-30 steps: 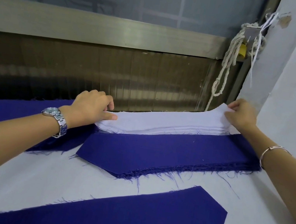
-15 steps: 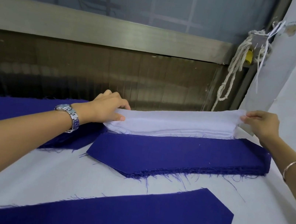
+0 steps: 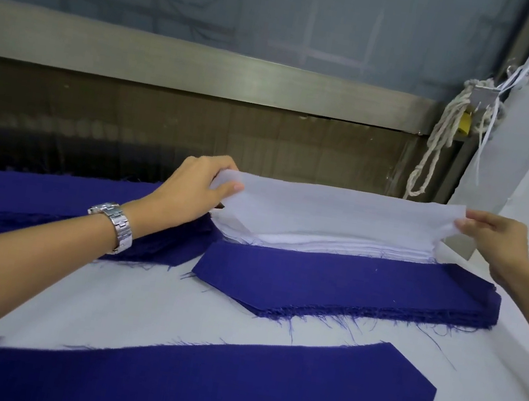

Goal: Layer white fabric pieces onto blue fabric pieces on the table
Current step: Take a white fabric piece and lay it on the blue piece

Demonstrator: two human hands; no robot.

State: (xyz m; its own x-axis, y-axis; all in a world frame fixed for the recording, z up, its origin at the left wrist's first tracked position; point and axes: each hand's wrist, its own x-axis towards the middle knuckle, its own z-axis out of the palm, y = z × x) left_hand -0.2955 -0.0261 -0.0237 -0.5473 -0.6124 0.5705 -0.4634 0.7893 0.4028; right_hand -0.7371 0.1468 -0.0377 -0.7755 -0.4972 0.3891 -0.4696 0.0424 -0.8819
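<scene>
With left hand (image 3: 195, 189) and right hand (image 3: 495, 244), pinching top white piece (image 3: 334, 211) at both ends, raised above white stack (image 3: 335, 248) behind blue stack (image 3: 347, 282). Probably light, limp; best held taut by corners.

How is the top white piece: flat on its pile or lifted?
Lifted. The left hand and right hand pinch its ends, holding the white piece above the white pile.
</scene>
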